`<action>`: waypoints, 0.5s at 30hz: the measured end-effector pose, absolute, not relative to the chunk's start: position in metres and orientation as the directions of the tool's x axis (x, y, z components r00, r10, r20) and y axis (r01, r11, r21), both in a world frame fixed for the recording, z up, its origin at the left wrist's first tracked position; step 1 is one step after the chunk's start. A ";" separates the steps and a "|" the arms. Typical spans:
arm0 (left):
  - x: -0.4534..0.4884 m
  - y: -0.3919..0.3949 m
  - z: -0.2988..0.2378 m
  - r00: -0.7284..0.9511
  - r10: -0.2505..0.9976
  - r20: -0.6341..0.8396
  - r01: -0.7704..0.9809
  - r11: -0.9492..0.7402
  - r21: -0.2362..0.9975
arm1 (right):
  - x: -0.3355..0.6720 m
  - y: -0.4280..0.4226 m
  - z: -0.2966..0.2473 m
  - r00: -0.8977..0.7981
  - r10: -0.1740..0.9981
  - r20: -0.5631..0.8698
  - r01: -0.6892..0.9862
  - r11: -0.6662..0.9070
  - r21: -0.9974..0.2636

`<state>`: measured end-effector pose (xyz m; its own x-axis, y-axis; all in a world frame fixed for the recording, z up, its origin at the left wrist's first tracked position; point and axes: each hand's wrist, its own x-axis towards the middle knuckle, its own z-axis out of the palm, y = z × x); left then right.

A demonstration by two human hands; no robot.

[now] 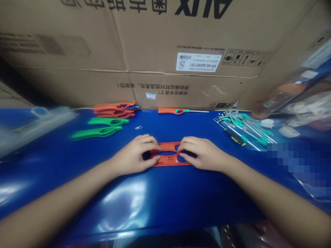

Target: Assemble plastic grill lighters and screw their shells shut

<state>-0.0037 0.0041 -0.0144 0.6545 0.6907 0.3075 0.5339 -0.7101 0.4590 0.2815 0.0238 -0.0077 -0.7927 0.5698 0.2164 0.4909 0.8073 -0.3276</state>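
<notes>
Orange shells (168,160) lie pinched by left hand (136,155) and right hand (205,153), 2 green handles (90,133) and carton (155,41) beyond.

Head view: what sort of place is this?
Probably a small-parts assembly bench: two orange shell halves side by side, green handles at left, a pile of metal-rod parts at right.

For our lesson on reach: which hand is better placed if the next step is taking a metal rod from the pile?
Probably the right hand, which is nearer the pile of metal rods, on its side; the left hand is farther off. Both touch the orange shells.
</notes>
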 end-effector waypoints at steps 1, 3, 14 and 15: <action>-0.004 0.004 -0.014 0.656 0.691 0.304 0.533 -0.709 0.461 | 0.282 0.024 -0.008 -0.790 0.573 0.220 0.493 0.806 -0.328; -0.004 0.004 -0.013 0.659 0.692 0.296 0.534 -0.707 0.464 | 0.282 0.024 -0.008 -0.783 0.580 0.224 0.499 0.802 -0.329; -0.004 0.001 -0.012 0.662 0.692 0.290 0.559 -0.712 0.424 | 0.281 0.026 -0.011 -0.784 0.577 0.230 0.496 0.804 -0.328; -0.004 0.001 -0.012 0.661 0.692 0.291 0.559 -0.713 0.423 | 0.281 0.026 -0.012 -0.783 0.577 0.230 0.496 0.804 -0.329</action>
<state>-0.0035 0.0011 -0.0120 0.6611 0.6915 0.2911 0.5591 -0.7128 0.4234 0.2810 0.0258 -0.0118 -0.7834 0.5773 0.2303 0.4957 0.8038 -0.3290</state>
